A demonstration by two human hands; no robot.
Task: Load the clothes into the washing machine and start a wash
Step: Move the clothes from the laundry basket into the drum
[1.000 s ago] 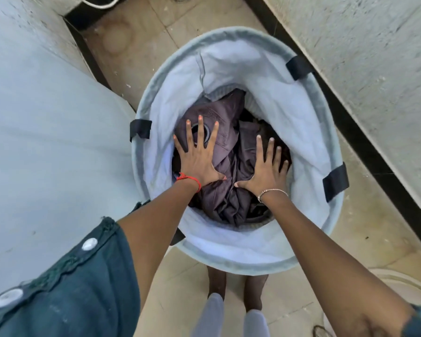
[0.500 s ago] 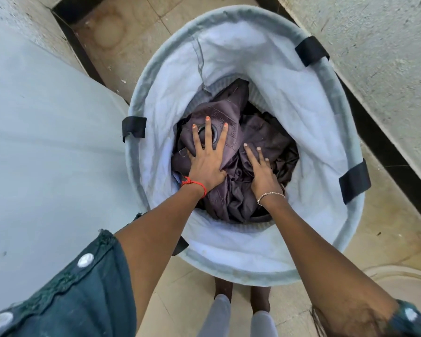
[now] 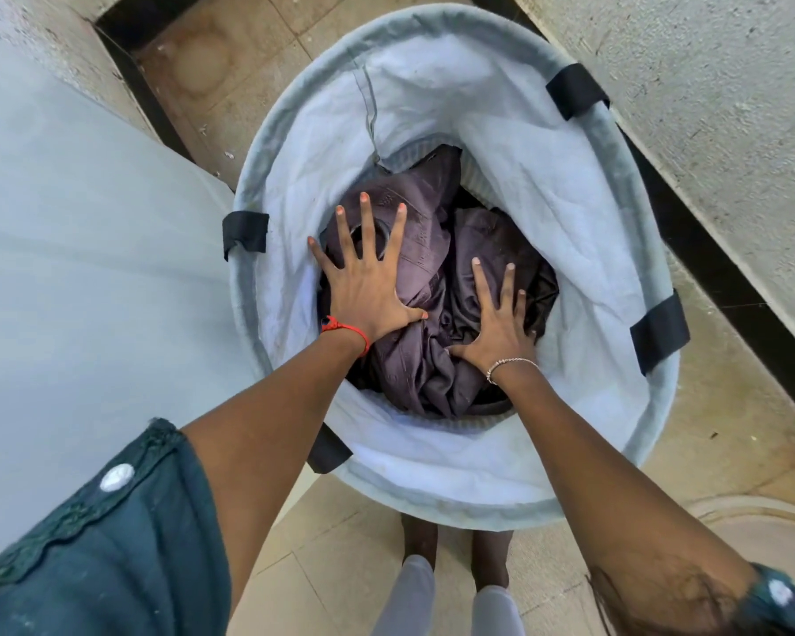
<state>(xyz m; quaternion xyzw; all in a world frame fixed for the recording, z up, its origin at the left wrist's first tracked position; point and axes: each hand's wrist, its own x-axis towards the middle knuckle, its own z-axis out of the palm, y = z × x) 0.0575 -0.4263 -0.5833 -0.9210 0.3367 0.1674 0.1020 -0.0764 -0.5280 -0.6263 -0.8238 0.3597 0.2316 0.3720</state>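
Clearly the job is only at its beginning. The clothes (image 3: 432, 369), dark and crumpled, all lie at the bottom of the basket (image 3: 547, 185). Both hands are inside the basket: the left hand (image 3: 366, 286) and the right hand (image 3: 496, 323) press flat on the pile, fingers spread apart, the grip closed on nothing. No piece is lifted out yet. Left of the basket is a big pale surface (image 3: 88, 268); I cannot tell if it is the washing machine. Loading and starting the wash are, I think, all left to do.
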